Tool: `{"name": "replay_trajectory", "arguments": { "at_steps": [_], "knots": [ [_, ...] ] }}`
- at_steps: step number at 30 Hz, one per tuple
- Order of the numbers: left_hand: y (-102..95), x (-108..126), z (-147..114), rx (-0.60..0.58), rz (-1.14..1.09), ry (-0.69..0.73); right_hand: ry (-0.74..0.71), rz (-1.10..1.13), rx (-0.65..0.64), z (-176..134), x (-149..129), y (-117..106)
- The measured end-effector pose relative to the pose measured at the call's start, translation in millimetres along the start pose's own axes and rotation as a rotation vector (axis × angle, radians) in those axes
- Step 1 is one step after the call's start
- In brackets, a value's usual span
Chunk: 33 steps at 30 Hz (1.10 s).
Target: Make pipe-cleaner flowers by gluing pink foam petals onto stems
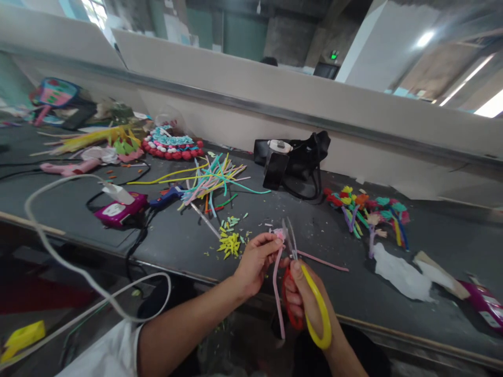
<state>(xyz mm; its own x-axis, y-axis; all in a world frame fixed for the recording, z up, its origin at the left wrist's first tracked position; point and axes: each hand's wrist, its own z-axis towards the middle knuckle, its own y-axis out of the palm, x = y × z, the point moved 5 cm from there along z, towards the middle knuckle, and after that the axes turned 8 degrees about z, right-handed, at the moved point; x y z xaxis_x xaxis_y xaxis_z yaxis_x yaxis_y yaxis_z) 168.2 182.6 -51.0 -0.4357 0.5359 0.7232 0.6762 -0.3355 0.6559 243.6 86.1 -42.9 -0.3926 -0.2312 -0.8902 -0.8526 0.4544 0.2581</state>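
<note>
My left hand (253, 264) pinches a pink pipe cleaner (277, 296), whose long tail hangs down past the table edge. A small pale pink tuft (279, 233) shows at my fingertips; its exact shape is unclear. My right hand (308, 296) grips scissors (325, 327) with one yellow and one red handle loop. Their blades point upward, slightly parted, close beside the pink tuft. Another pink length (324, 260) extends rightward over the table from behind the scissors. Left of my hands lies a pile of short yellow pieces (229, 245), with pale green cut bits (230, 223) behind it.
Loose pipe cleaners (214, 180) lie beside a blue glue gun (167, 197). A purple box (121, 210) with a white plug and cable sits left. A black bag (302, 157) stands behind. Pipe-cleaner flowers (367, 207) and crumpled white tissue (401, 275) are on the right.
</note>
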Motion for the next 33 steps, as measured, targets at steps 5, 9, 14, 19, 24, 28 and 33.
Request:
{"name": "replay_trajectory", "arguments": {
  "at_steps": [5, 9, 14, 19, 24, 28, 33],
  "knots": [
    [4.4, 4, 1, -0.115, -0.044, -0.015, -0.179, -0.334, 0.199, 10, -27, -53],
    [6.0, 12, -2, -0.182, -0.079, -0.005, -0.476, -0.582, 0.308, 1, -44, -66],
    [3.8, 21, -6, -0.139, 0.044, 0.025, -0.524, -0.509, 0.263, -18, -33, -43],
    [8.7, 12, -16, -0.148, 0.145, -0.008, -0.573, -0.494, 0.287, -20, -37, -22],
    [17.0, -8, -25, -0.246, -0.015, -0.097, -0.566, -0.397, 0.222, -13, -27, -15],
    [17.2, -10, -25, -0.262, -0.044, -0.159, -0.534, -0.370, 0.212, -12, -21, -16],
    [13.4, 15, -22, -0.303, 0.227, -0.036, -0.506, -0.385, 0.183, -14, -26, -16]
  ]
}}
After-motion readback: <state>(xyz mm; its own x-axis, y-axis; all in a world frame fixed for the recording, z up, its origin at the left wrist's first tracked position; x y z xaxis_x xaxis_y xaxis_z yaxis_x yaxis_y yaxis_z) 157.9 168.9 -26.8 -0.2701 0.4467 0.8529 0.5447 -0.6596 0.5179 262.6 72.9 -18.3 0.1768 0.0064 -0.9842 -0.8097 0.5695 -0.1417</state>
